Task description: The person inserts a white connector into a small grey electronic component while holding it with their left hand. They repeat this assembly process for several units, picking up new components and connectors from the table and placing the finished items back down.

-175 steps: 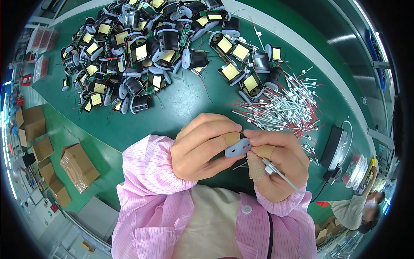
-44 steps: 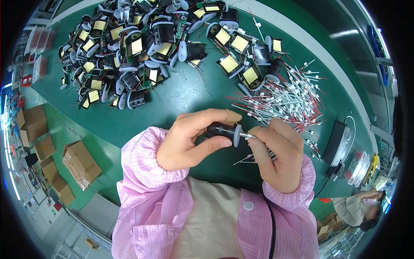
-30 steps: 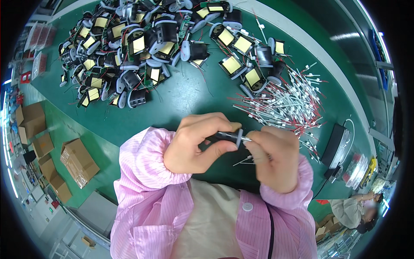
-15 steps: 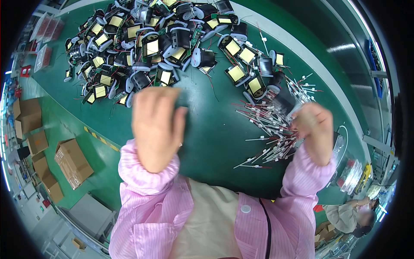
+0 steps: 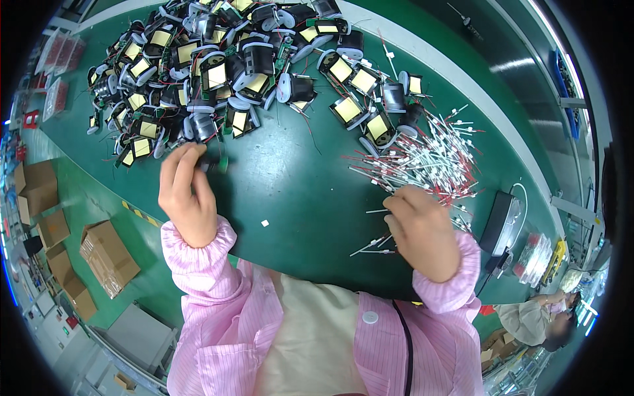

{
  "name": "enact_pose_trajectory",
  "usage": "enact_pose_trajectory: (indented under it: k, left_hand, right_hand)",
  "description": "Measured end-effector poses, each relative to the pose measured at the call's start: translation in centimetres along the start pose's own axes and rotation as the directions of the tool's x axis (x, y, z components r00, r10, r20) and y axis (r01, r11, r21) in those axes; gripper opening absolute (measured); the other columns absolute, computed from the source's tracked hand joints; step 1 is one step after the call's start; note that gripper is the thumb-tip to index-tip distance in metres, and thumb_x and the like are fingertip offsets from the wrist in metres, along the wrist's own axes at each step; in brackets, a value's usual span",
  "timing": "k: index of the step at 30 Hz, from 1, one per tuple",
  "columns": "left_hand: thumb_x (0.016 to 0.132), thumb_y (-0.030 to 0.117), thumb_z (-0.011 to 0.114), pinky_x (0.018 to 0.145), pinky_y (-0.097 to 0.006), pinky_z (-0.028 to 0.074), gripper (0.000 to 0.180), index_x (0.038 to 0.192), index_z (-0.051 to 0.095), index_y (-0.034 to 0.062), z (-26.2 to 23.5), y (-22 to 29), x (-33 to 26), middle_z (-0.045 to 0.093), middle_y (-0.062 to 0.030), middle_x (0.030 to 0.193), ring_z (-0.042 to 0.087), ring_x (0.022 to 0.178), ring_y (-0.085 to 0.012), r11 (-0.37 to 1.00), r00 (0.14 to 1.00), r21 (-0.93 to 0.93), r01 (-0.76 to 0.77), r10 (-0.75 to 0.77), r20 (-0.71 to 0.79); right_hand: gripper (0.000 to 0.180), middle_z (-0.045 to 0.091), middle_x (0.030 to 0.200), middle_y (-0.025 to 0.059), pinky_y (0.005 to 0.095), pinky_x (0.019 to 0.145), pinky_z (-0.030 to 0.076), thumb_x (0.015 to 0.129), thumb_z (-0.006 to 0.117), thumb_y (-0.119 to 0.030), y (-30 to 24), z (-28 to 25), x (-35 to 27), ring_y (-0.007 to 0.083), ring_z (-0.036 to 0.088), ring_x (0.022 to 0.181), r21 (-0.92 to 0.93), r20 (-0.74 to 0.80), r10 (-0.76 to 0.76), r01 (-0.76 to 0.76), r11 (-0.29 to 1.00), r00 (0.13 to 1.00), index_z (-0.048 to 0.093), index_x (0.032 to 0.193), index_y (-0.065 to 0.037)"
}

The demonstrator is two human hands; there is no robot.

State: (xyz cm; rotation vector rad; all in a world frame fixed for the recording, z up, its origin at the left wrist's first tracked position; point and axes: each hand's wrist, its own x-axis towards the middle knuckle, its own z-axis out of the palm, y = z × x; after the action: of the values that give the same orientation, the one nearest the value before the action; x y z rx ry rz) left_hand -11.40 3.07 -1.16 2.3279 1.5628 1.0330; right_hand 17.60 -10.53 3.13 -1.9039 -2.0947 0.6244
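Note:
My left hand (image 5: 187, 191) is at the near edge of a heap of black spool-shaped parts (image 5: 254, 59) with grey end rims, yellow pads and thin wires. Its fingers close on a dark cylindrical part (image 5: 212, 161) with a green end, blurred by motion. On the right, my right hand (image 5: 422, 230) hangs low over the near side of a pile of thin wire leads (image 5: 429, 155), white and red with small white connectors. Its fingers are curled together, and whatever lies between them is hidden. One lead (image 5: 378, 212) reaches to the fingertips.
A smaller group of black parts (image 5: 380, 125) lies beyond the leads. A small white scrap (image 5: 265, 223) rests on the green table. At the right are a black box (image 5: 500, 221) with a white cable and a clear bag (image 5: 533, 261). Cardboard boxes (image 5: 109, 254) stand on the floor at left.
My left hand has moved left to the heap and closed on a part. My right hand has come nearer and left; the dark part beside it is gone from there. The whole view has shifted slightly.

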Motion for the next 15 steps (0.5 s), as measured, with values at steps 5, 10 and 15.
enact_pose_trajectory:
  k: [5,10,15]
  left_hand:
    - [0.079,-0.016,0.044,0.075,-0.030,0.051,0.031,0.101,0.063,-0.0062,-1.5,2.9,0.8,0.063,-0.0204,0.097,0.063,0.085,-0.0232,0.935,0.992,-0.330,-0.126,0.119,-0.040]
    - [0.081,-0.010,0.060,0.077,-0.034,0.048,0.036,0.116,0.055,-0.0060,-1.0,6.9,1.2,0.062,-0.0181,0.099,0.057,0.080,-0.0198,0.627,0.999,-0.779,0.024,0.011,0.040]
    - [0.074,-0.009,0.060,0.074,-0.037,0.047,0.029,0.102,0.065,-0.0045,1.0,6.6,2.5,0.061,-0.0184,0.100,0.058,0.080,-0.0254,0.255,0.926,-0.967,-0.017,0.369,0.081]
  right_hand:
    - [0.019,0.049,0.088,0.0118,0.0352,0.061,0.052,0.065,0.062,0.004,-0.2,1.8,-0.4,0.0273,0.060,0.084,-0.176,0.044,0.028,-0.020,0.984,0.999,0.054,0.081,-0.002]
    - [0.020,0.053,0.089,0.0119,0.0354,0.057,0.052,0.067,0.063,0.007,-0.2,1.1,0.1,0.0261,0.062,0.073,-0.009,-0.008,-0.050,0.050,0.999,0.999,0.057,0.085,0.000]
    - [0.023,0.058,0.095,0.0113,0.0269,0.056,0.052,0.076,0.062,0.014,-1.2,-2.3,0.7,0.0178,0.064,0.067,0.717,0.030,0.022,-0.037,0.696,0.999,0.063,0.098,0.004]
